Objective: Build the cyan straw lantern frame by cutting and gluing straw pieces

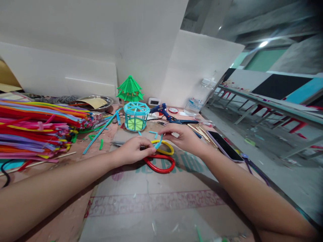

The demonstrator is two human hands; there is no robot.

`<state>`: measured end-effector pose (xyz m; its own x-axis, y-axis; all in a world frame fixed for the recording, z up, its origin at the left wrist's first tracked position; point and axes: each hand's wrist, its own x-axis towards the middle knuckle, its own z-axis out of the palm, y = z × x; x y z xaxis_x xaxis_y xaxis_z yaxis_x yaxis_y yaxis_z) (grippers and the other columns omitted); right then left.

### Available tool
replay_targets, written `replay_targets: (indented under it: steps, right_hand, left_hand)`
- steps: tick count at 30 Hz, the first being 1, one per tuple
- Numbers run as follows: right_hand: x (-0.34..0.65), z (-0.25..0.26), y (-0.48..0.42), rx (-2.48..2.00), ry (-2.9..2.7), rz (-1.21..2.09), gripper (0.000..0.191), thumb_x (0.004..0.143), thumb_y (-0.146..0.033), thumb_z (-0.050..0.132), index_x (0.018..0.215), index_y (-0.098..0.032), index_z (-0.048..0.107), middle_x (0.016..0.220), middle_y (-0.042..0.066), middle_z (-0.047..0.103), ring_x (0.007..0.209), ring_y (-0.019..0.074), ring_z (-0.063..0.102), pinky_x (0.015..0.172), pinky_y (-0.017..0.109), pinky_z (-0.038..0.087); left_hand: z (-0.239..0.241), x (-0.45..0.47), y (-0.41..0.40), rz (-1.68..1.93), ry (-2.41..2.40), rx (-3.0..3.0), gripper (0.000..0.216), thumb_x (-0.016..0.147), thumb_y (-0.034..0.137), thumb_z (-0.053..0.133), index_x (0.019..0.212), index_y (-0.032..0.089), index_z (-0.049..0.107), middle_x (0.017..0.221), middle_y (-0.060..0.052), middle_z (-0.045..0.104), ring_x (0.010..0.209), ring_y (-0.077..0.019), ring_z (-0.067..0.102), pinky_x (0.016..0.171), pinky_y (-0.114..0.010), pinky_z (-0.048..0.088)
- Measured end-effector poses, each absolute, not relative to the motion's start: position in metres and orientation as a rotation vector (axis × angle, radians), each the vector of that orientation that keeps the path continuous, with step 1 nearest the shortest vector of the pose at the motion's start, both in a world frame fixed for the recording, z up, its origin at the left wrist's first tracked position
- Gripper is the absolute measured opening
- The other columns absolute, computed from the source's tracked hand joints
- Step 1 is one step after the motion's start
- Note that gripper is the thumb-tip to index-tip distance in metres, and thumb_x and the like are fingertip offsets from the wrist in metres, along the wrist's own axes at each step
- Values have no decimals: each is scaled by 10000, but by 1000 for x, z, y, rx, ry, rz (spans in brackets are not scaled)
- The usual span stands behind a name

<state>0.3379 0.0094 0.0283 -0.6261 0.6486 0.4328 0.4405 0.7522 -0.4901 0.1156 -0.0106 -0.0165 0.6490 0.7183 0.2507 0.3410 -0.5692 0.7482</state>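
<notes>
A short light-blue pipe cleaner point(158, 144) spans the gap between my two hands. My left hand point(135, 149) pinches its lower end, and the fingertips of my right hand point(180, 136) close on its upper end. Just beneath lies a pair of scissors with one red handle point(161, 169) and one yellow handle point(166, 148); my left hand partly covers the blades. Beyond my hands stands a light-blue pavilion frame point(136, 116) with a yellow-green floor. Behind it rises a green tiered roof model point(130, 89). Small cut light-blue pieces point(153, 132) lie near the frame.
Bundles of coloured pipe cleaners point(37, 131) fill the left side. Behind them sits a metal bowl point(101, 102). A blue glue gun point(163, 111), a small white clock point(153, 102), wooden sticks point(202, 132), a phone point(224, 146) and a plastic container point(195, 104) stand or lie toward the right.
</notes>
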Motion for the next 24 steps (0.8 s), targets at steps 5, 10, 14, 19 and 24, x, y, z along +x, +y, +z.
replay_targets:
  steps: [5, 10, 14, 19, 24]
  right_hand:
    - [338, 26, 10, -848, -2270, 373, 130, 848, -262, 580, 823, -213, 697, 777, 38, 675, 729, 174, 602, 693, 307, 458]
    - [329, 18, 5, -982, -2068, 391, 113, 802, -304, 645, 759, -205, 679, 732, 26, 672, 688, 171, 592, 668, 308, 449]
    - [324, 15, 6, -991, -1885, 722, 197, 830, -301, 598, 991, -195, 637, 774, 26, 682, 695, 156, 615, 657, 295, 473]
    - [319, 10, 9, -1032, -1820, 1055, 254, 801, -407, 613, 832, -158, 649, 707, 28, 660, 624, 131, 583, 630, 283, 478]
    - [310, 7, 1, -1117, -1879, 1095, 301, 754, -464, 649, 688, -175, 591, 598, -7, 600, 548, 113, 525, 542, 253, 429]
  left_hand:
    - [-15, 116, -11, 728, 869, 2116, 329, 880, 369, 488, 735, 129, 660, 704, -30, 647, 690, -141, 576, 626, -219, 428]
    - [-15, 115, -12, 802, 912, 2065, 342, 881, 399, 487, 733, 131, 639, 725, -27, 638, 708, -143, 575, 640, -222, 429]
    - [-16, 115, -11, 865, 961, 2033, 332, 880, 405, 485, 751, 138, 634, 730, -26, 632, 710, -145, 569, 644, -228, 424]
    - [-14, 116, -12, 885, 1001, 2074, 319, 882, 386, 476, 737, 145, 625, 719, -18, 625, 709, -145, 568, 652, -229, 418]
    - [-15, 116, -11, 894, 982, 2286, 295, 888, 326, 480, 699, 157, 632, 698, -12, 635, 718, -147, 570, 702, -246, 403]
